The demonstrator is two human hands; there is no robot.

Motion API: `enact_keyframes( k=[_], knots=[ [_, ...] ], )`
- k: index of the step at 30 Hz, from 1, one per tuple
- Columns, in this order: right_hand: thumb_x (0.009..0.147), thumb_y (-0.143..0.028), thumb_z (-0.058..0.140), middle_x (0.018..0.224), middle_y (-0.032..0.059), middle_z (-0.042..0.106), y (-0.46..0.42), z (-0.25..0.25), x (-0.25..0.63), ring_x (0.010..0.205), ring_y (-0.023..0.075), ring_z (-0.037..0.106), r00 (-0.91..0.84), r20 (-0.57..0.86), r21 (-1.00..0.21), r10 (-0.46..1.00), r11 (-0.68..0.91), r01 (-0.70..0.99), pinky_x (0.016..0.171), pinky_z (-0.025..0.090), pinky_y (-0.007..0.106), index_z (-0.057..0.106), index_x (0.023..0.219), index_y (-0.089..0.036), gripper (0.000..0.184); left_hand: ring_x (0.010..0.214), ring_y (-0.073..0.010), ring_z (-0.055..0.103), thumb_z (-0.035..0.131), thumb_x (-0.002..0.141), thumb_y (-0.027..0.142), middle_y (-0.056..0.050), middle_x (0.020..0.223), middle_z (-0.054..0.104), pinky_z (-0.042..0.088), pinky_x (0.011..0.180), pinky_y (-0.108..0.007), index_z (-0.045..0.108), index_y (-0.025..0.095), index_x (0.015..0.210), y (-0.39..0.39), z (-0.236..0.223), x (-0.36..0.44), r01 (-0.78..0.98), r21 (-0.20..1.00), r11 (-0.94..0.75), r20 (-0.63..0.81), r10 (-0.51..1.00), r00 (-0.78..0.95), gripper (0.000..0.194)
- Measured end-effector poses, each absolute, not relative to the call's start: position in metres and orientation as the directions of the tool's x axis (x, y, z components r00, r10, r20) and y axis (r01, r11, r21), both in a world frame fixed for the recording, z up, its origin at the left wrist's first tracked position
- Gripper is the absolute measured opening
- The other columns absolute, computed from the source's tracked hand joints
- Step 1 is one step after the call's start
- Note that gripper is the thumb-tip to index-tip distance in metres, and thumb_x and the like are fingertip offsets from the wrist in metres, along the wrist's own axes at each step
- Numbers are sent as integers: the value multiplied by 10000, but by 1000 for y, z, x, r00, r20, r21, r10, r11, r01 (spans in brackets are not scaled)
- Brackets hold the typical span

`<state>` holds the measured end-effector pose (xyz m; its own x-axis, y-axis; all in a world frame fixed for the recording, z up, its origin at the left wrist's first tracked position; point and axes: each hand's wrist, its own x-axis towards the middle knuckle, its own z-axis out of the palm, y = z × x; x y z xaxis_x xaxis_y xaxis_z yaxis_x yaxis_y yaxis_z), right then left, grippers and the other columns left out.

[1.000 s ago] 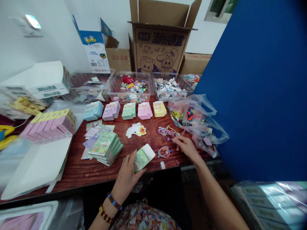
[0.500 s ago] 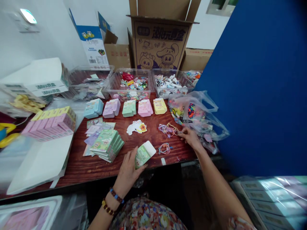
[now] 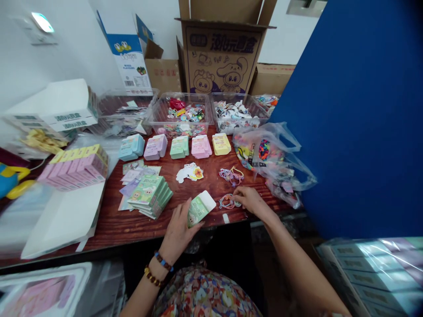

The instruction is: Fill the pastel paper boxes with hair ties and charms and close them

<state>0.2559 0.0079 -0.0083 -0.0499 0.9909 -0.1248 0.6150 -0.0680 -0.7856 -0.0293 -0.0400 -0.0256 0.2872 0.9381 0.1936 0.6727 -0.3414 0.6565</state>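
My left hand (image 3: 180, 224) is wrapped around a small green printed box (image 3: 198, 209), tilted at the table's front edge with its white flap up. My right hand (image 3: 253, 201) pinches the right side of a small bunch of thin coloured cord bracelets (image 3: 226, 201) lying on the table. Just behind it lies a second tangle of cord bracelets (image 3: 231, 175). A little pile of die-cut stickers (image 3: 190, 173) rests farther left. Beside my left hand stands a stack of green boxes (image 3: 150, 196), with loose cards (image 3: 130, 187) partly under it.
Blue, purple, green, pink and yellow boxes (image 3: 200, 146) form a row behind. Clear plastic bins (image 3: 180, 125) of small trinkets stand at the back before a large carton (image 3: 220, 57). A plastic bag (image 3: 280, 149) lies right, by a blue panel (image 3: 357, 123). Pink boxes (image 3: 77, 165) sit left.
My right hand has moved from the rear tangle of cords toward me and left, onto the front bunch. My left hand still holds the green box in nearly the same place.
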Motion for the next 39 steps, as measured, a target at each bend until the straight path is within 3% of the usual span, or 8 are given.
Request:
enact_keyframes(
  k=[4, 9, 16, 23, 27, 33, 39],
  knots=[
    [766, -357, 653, 493, -11, 548, 12, 0, 252, 454, 102, 434, -91, -135, -764, 987, -45, 644, 468, 269, 228, 625, 587, -181, 253, 1205, -296, 499, 674, 847, 328, -99, 1288, 515, 434, 1050, -494, 293, 276, 1469, -40, -28, -30, 680, 650, -339, 207, 940, 272, 732],
    [802, -516, 610, 657, 16, 632, 8, 30, 263, 510, 103, 453, -149, -112, -913, 982, -43, 405, 448, 290, 214, 686, 749, -154, 373, 1221, -298, 501, 690, 834, 333, -103, 1298, 521, 431, 1057, -489, 304, 269, 1468, -39, -29, -30, 676, 644, -357, 220, 933, 284, 744],
    [753, -536, 660, 567, -18, 517, 8, 55, 273, 493, 90, 384, -73, -58, -926, 996, -27, 376, 438, 277, 213, 650, 711, -170, 368, 1216, -292, 515, 693, 831, 337, -109, 1296, 526, 442, 1049, -479, 323, 254, 1453, -40, -25, -30, 652, 666, -362, 244, 932, 268, 728],
    [724, -521, 704, 584, -20, 540, 4, 66, 269, 493, 83, 402, -78, -100, -955, 992, -74, 289, 425, 291, 200, 668, 737, -165, 358, 1197, -292, 520, 731, 799, 278, -90, 1252, 539, 448, 1037, -487, 370, 256, 1384, -41, -18, -26, 650, 659, -377, 249, 926, 285, 688],
    [743, -458, 713, 590, -21, 563, 0, 70, 258, 491, 79, 417, -166, -81, -969, 983, -39, 245, 443, 318, 204, 694, 742, -166, 292, 1139, -279, 551, 760, 771, 239, -82, 1208, 565, 478, 996, -457, 417, 245, 1341, -42, -9, -16, 645, 666, -374, 217, 925, 312, 666],
    [767, -433, 671, 573, -27, 558, -6, 70, 233, 464, 81, 418, -275, -122, -966, 954, -50, 255, 407, 315, 196, 690, 748, -168, 266, 1145, -277, 544, 750, 784, 232, -90, 1218, 557, 476, 990, -466, 415, 252, 1358, -43, 2, -6, 618, 687, -383, 189, 915, 357, 665],
    [802, -360, 622, 563, -47, 519, -6, 61, 220, 429, 68, 401, -283, -116, -925, 952, 1, 381, 402, 293, 192, 669, 783, -167, 199, 1207, -277, 515, 754, 782, 246, -102, 1279, 535, 440, 1042, -469, 368, 243, 1403, -43, 2, -7, 570, 725, -387, 202, 910, 361, 732]
  ],
)
